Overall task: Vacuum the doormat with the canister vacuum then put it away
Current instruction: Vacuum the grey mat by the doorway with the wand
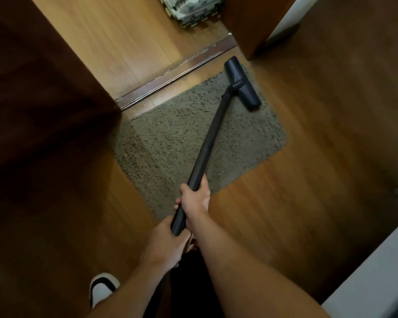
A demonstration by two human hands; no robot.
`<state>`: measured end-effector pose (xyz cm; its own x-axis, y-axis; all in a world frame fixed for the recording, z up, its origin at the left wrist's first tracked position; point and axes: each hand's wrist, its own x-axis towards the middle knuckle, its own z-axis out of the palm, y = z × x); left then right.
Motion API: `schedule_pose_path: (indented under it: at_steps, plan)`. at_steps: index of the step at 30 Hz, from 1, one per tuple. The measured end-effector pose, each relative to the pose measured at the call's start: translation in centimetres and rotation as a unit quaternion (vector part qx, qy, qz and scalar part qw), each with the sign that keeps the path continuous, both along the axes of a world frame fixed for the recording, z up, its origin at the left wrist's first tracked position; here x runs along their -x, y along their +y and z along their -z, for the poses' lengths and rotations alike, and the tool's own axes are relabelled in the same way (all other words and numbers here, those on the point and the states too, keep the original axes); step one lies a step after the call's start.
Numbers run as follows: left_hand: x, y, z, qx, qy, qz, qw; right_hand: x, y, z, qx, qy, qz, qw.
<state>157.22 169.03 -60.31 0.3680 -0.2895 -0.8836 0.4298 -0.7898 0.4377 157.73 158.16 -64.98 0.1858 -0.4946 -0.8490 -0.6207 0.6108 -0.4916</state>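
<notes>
Wood floor (308, 157) bears the doormat (170, 138); your left grip (168, 244) and right grip (194, 198) clasp the wand (213, 131), its head (242, 82) lying upper right, right grip nearer.

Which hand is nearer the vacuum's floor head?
Right. The right hand grips the wand farther along toward the floor head; the left hand grips the wand's near end, behind the right hand.
</notes>
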Motion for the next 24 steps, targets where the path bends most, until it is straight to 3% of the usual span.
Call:
schedule_pose_path:
  at_steps: [11,24]
  plan:
    - [-0.9,-6.2,0.6,0.018,-0.022,-0.024,0.999,-1.4,-6.3,0.3,0.007,-0.010,-0.004,1.000]
    - [0.5,6.2,-2.1,0.001,0.032,-0.009,0.999,1.0,6.5,-1.2,-0.018,0.008,-0.004,1.000]
